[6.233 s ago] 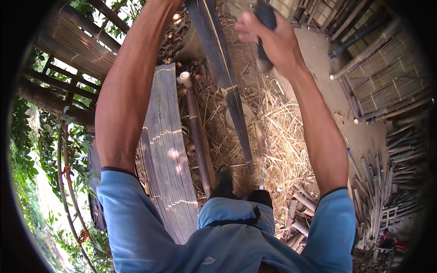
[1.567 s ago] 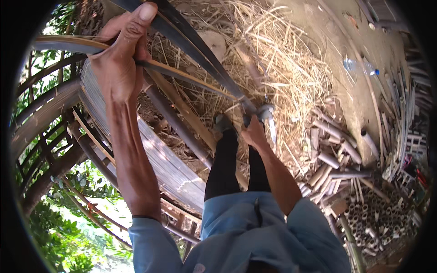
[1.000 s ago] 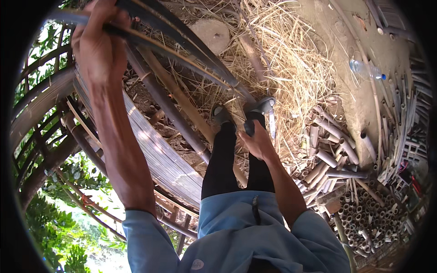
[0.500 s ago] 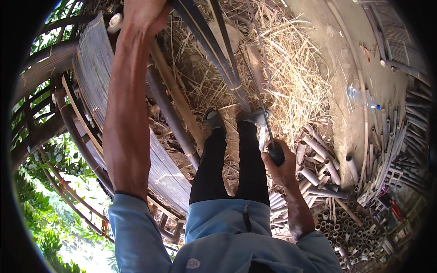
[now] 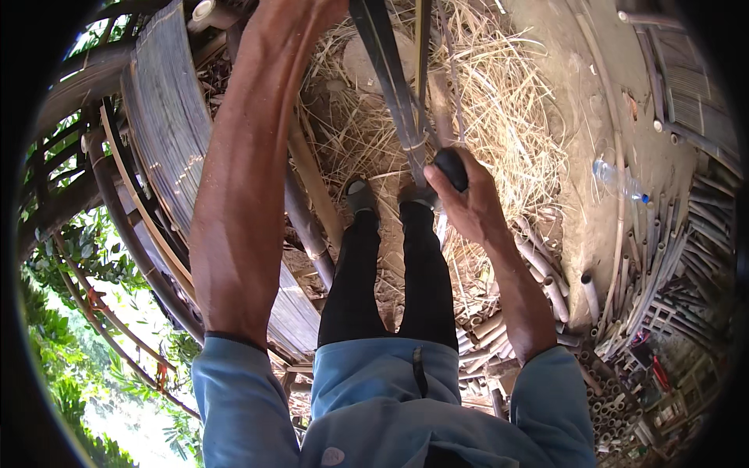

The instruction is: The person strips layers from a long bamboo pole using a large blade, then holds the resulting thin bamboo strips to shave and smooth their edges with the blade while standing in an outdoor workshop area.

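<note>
My right hand is closed round the dark rounded handle of a long-bladed knife. Its blade runs up and away from the fist, against a split bamboo pole. From the top edge the pole comes down toward my feet, its two dark-skinned halves spread apart above a pale ring and joined below it. My left hand is up at the top edge beside the pole; its fingers are cut off, so its grip is hidden.
Pale straw-like shavings cover the ground around a round block. Bamboo poles and a slatted panel stand at left. Cut bamboo tubes are piled at lower right, and a plastic bottle lies at right.
My right hand has moved up with the knife, from beside my thigh to the pole's joined part. My left arm has shifted right, and the pole's upper part has swung right too.
</note>
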Demonstrator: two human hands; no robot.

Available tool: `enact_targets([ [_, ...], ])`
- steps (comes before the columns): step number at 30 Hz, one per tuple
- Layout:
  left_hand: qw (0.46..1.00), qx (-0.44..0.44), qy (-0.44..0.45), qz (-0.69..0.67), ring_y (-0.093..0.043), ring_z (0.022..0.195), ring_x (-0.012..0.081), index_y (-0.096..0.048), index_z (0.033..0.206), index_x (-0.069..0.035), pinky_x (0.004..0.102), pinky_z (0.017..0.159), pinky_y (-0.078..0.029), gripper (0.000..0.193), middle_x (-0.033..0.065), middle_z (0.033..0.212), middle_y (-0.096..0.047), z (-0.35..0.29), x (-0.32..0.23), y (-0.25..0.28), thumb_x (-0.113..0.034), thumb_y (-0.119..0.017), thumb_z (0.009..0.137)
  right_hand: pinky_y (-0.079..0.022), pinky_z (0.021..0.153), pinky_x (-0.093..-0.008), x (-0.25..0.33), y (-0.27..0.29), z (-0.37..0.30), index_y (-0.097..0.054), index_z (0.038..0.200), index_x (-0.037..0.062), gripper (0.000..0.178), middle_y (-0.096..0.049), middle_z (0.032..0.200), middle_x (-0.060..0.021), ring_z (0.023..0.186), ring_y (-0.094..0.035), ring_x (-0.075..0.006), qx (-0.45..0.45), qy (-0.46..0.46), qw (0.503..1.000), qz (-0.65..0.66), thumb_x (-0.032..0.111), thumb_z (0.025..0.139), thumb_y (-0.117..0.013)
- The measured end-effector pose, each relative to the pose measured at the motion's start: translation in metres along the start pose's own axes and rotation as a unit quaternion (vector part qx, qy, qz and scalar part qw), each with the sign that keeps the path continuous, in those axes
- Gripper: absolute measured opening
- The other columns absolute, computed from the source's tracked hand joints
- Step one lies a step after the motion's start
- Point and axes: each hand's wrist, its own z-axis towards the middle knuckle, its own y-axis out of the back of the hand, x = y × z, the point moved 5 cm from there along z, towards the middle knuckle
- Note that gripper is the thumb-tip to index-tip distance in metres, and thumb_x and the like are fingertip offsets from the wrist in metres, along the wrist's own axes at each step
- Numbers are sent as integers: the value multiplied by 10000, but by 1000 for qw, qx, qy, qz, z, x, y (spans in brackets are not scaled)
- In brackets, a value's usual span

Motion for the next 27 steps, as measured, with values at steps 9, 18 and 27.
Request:
enact_targets([
  [9, 1000, 7, -1, 14, -480, 532, 84, -722, 898, -5, 237, 497, -398, 294, -3, 646, -587, -18, -16, 2, -262, -853, 840, -513, 603, -353, -189, -65, 5, -614, 1054, 38, 184, -627, 787, -67, 691, -633, -181, 169, -110, 967, -154, 155, 918, -655],
  [18, 970, 110, 207, -67, -632, 687, 123, -705, 996, -19, 267, 676, -534, 273, 35, 792, -676, -37, 107, 38, -240, -818, 883, -448, 413, -321, -202, -76, 5, -525, 928, 58, 195, -560, 665, -22, 462, -545, -134, 212, -345, 878, 255, 129, 907, -705],
  [27, 982, 114, 143, -45, -567, 545, 102, -738, 894, -21, 256, 513, -438, 264, 9, 653, -624, -56, 159, 23, -271, -821, 887, -506, 473, -364, -229, -90, 15, -530, 1091, -1, 254, -592, 671, -97, 496, -580, -200, 162, -220, 962, 2, 119, 902, -651],
])
